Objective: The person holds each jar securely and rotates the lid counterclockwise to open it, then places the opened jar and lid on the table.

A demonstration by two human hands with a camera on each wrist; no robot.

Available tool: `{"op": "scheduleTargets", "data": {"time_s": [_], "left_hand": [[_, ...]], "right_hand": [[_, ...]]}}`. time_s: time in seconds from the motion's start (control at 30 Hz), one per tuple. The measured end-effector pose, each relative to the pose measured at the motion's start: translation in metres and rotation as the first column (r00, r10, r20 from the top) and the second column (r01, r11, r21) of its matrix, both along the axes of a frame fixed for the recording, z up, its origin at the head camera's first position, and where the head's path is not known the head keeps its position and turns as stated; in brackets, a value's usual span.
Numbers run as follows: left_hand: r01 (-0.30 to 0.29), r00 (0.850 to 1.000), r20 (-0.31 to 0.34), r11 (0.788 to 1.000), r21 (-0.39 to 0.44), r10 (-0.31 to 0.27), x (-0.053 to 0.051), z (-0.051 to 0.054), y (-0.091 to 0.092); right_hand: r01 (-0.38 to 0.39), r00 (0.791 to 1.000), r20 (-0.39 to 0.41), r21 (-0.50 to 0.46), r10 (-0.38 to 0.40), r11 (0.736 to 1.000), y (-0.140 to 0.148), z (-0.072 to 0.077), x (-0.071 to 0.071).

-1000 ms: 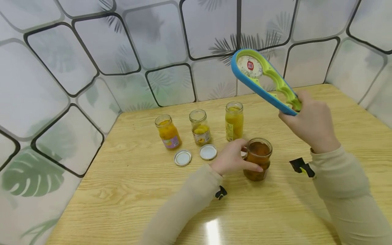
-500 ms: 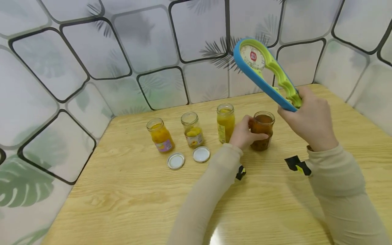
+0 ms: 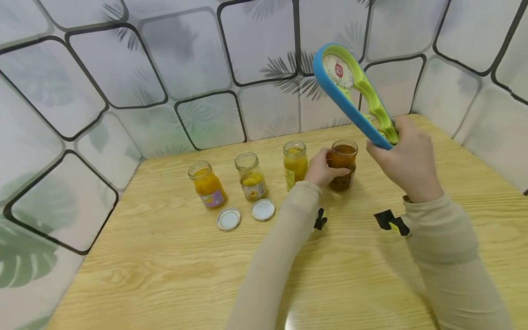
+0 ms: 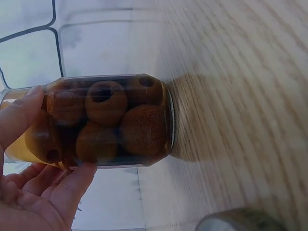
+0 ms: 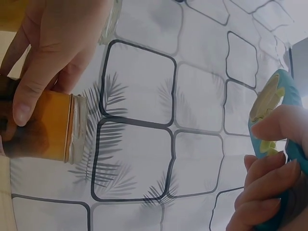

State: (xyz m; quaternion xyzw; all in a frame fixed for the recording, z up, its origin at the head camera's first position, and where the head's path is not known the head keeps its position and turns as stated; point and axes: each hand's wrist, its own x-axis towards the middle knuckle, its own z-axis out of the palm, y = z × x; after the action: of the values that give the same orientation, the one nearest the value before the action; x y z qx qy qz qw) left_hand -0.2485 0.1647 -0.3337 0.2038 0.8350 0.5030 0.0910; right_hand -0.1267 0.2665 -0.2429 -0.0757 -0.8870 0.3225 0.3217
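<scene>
My left hand (image 3: 323,170) holds an open glass jar (image 3: 344,159) of brown liquid, its thumb across the front and fingers behind. The left wrist view shows round brown fruit inside this jar (image 4: 108,120), its base on or just at the table. Raised to the right, my right hand (image 3: 414,160) grips a blue and green jar opener (image 3: 345,110) by its narrow end; the wide end points up and left. In the right wrist view, fingers wrap round the opener (image 5: 290,96). A lidless jar of yellow fruit (image 3: 294,165) stands just left of my left hand.
Two more lidless jars, one of peach pieces (image 3: 252,185) and one of orange fruit (image 3: 210,189), stand farther left in the row. Two lids (image 3: 228,219) lie before them. My left sleeve partly covers another lid. A patterned wall (image 3: 185,59) rises behind the table (image 3: 165,270).
My left hand has carried the brown fruit jar away from me, to the right end of the jar row. The right hand keeps its grip on the raised opener. The head view has shifted slightly.
</scene>
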Motion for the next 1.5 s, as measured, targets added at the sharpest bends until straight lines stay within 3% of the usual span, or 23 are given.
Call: {"op": "scheduleTargets", "data": {"time_s": [0.17,0.3,0.37,0.43,0.5,0.6,0.67,0.8,0.87,0.97,1.13,1.2,1.37,1.43,1.5], "left_hand": [[-0.004,1.000,-0.007,1.000,-0.021,0.004,-0.003,-0.001,-0.003],[0.002,1.000,-0.010,1.000,-0.030,-0.002,-0.004,-0.003,-0.004],[0.015,1.000,0.021,0.999,-0.031,-0.015,-0.003,-0.004,-0.005],[0.041,0.998,0.057,0.999,-0.035,-0.039,-0.001,-0.004,-0.009],[0.093,0.993,0.078,0.995,-0.029,-0.090,0.003,-0.002,-0.015],[0.191,0.979,0.082,0.981,-0.026,-0.188,0.016,0.001,-0.035],[0.257,0.965,0.070,0.966,-0.028,-0.254,0.025,0.004,-0.050],[0.353,0.935,0.064,0.935,-0.046,-0.349,0.038,0.007,-0.087],[0.393,0.919,0.065,0.918,-0.057,-0.390,0.043,0.008,-0.108],[0.422,0.906,0.059,0.903,-0.082,-0.418,0.050,0.009,-0.140],[0.436,0.900,0.051,0.893,-0.113,-0.433,0.055,0.008,-0.181],[0.435,0.901,0.050,0.893,-0.119,-0.432,0.055,0.006,-0.193],[0.411,0.912,0.054,0.906,-0.105,-0.408,0.056,0.005,-0.212],[0.410,0.912,0.057,0.906,-0.103,-0.407,0.055,0.006,-0.216],[0.413,0.911,0.055,0.905,-0.106,-0.409,0.054,0.006,-0.217]], "right_hand": [[-0.018,1.000,-0.011,-0.030,0.018,0.999,-0.006,-0.002,-0.002],[-0.043,0.998,-0.042,-0.123,0.039,0.991,-0.010,-0.006,-0.006],[-0.076,0.995,-0.073,-0.208,0.062,0.975,-0.013,-0.010,-0.009],[-0.151,0.985,-0.131,-0.336,0.113,0.930,-0.016,-0.014,-0.012],[-0.264,0.959,-0.228,-0.492,0.170,0.830,-0.020,-0.017,-0.016],[-0.430,0.899,-0.386,-0.683,0.208,0.591,-0.028,-0.021,-0.020],[-0.490,0.870,-0.456,-0.752,0.189,0.441,-0.031,-0.020,-0.020],[-0.525,0.851,-0.508,-0.826,0.130,0.208,-0.035,-0.021,-0.020],[-0.524,0.851,-0.514,-0.844,0.105,0.117,-0.041,-0.024,-0.019],[-0.506,0.860,-0.502,-0.862,0.088,0.026,-0.057,-0.032,-0.018],[-0.423,0.900,-0.428,-0.904,0.088,-0.070,-0.084,-0.046,-0.018],[-0.375,0.917,-0.388,-0.917,0.094,-0.134,-0.089,-0.051,-0.020],[-0.219,0.949,-0.283,-0.907,0.137,-0.361,-0.095,-0.067,-0.028],[-0.164,0.957,-0.247,-0.896,0.155,-0.412,-0.096,-0.072,-0.031],[-0.138,0.958,-0.232,-0.890,0.169,-0.435,-0.097,-0.076,-0.033]]}}
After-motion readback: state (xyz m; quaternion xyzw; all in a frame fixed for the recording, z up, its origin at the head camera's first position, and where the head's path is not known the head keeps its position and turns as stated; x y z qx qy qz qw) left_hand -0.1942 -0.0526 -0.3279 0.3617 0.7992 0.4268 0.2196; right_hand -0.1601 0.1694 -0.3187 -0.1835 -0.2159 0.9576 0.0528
